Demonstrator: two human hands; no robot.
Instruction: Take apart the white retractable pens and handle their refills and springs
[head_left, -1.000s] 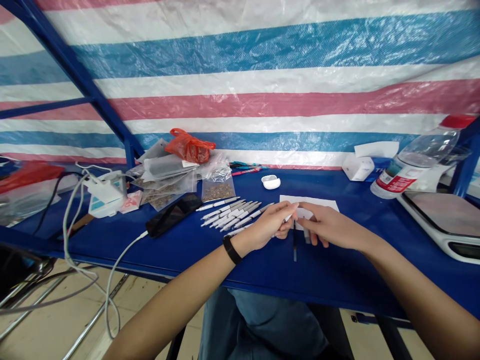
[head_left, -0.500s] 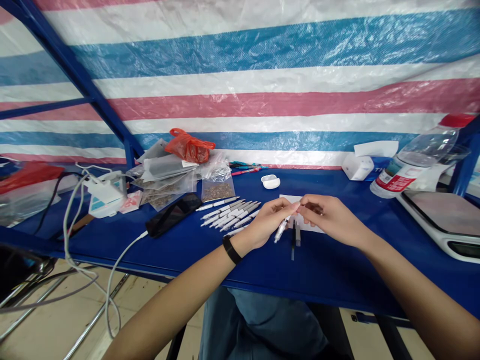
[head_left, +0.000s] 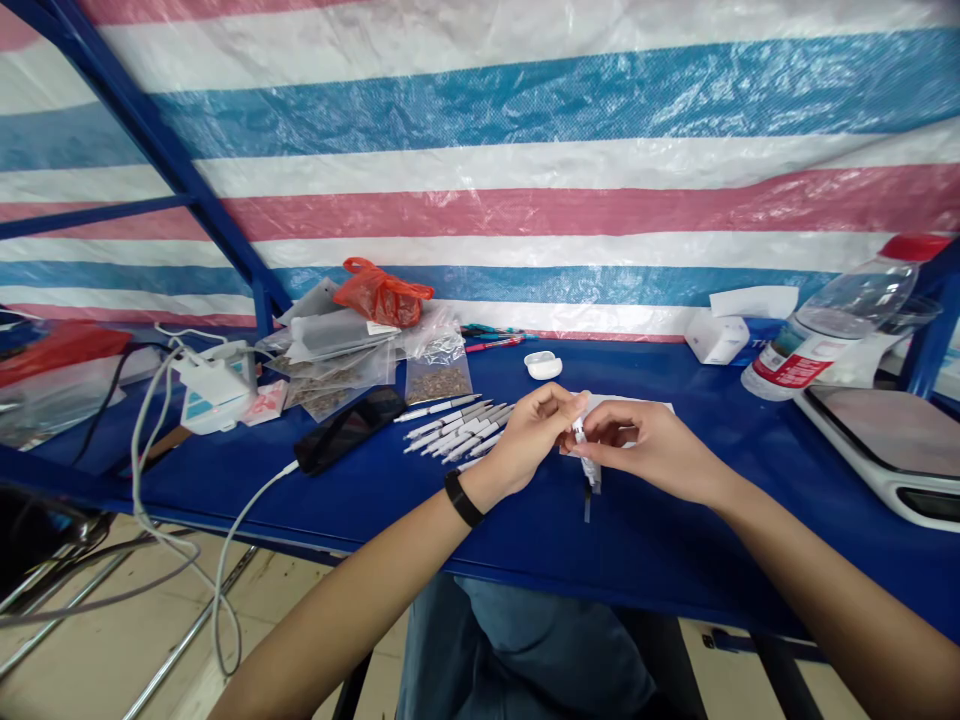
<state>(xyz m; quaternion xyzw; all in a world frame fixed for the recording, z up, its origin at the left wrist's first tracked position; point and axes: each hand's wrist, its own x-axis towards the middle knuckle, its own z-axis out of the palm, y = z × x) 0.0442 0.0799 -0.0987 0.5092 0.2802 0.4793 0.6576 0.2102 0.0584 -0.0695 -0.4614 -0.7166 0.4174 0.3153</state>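
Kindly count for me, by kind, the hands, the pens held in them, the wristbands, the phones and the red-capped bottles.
Hands: 2 (left hand, right hand)
Held pen: 1
Wristband: 1
Phone: 1
Red-capped bottle: 1
Total: 6

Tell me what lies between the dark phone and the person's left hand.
In the head view, a cluster of white pens lies on the table between the phone and the left hand.

Black wristband [head_left: 463,499] (narrow), blue trousers [head_left: 525,640]
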